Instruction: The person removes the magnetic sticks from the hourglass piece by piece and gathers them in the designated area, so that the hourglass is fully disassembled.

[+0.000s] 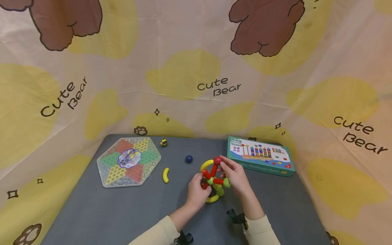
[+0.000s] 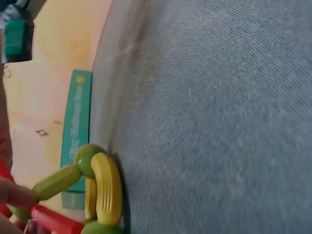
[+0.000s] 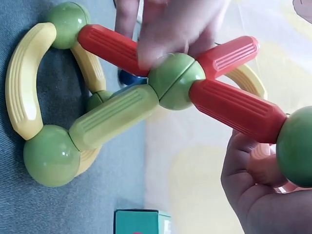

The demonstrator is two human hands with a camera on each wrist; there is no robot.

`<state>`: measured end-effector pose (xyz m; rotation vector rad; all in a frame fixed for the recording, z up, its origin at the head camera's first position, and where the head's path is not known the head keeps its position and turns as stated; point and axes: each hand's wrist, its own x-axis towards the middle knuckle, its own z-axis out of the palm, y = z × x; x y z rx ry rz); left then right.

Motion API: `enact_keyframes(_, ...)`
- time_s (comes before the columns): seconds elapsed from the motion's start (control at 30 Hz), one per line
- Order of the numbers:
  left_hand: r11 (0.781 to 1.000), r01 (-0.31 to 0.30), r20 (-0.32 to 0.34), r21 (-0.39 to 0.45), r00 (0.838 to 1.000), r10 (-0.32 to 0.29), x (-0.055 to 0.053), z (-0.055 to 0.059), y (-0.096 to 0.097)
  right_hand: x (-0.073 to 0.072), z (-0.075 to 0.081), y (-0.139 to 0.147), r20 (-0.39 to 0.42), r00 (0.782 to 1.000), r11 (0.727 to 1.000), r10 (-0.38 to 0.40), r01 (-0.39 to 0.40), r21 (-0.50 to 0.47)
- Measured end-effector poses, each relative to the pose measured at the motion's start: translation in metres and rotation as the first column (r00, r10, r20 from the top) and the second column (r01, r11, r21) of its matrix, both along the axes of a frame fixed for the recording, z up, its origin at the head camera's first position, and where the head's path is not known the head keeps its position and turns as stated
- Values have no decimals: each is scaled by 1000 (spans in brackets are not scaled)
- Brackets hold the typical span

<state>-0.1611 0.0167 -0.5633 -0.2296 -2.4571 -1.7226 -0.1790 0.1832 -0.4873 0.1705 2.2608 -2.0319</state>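
A magnetic stick-and-ball toy (image 1: 210, 181) stands on the table between both hands. Its base has yellow curved sticks (image 3: 23, 80) and green balls (image 3: 51, 155); a light green stick (image 3: 117, 117) rises to a central green ball, from which red sticks (image 3: 239, 111) branch. My left hand (image 1: 197, 193) grips the toy close to that central ball, fingers on a red stick. My right hand (image 1: 235, 175) pinches the red ball (image 1: 217, 160) at the top, beside another green ball (image 1: 226, 182). Part of the base is hidden behind the left hand in the head view.
Left of the hands lie a loose yellow curved stick (image 1: 165, 175) and a dark blue ball (image 1: 189, 159). A small bee figure (image 1: 163, 142) is near the back edge. A hexagonal board-game case (image 1: 104, 173) occupies the left, a green ring game box (image 1: 260, 156) the back right.
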Motion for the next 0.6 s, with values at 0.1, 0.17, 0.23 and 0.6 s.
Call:
enact_keyframes(0.1, 998, -48, 12, -39, 999, 49, -6, 4, -12, -3, 0, 3, 11, 1000, 1000, 15, -15, 9)
enact_keyframes(0.17, 993, -95, 18, -68, 995, 96, -15, 10, -22, -5, 1, 5, 13, 1000, 1000, 28, -28, 14)
enact_keyframes(0.23, 991, -115, 27, -74, 993, 118, -27, 21, -31, -6, 3, 5, 11, 999, 999, 37, -37, 17)
enact_keyframes(0.6, 941, 327, 107, -91, 942, -317, -68, 75, -44, -7, 3, 8, 10, 997, 996, 82, -83, 32)
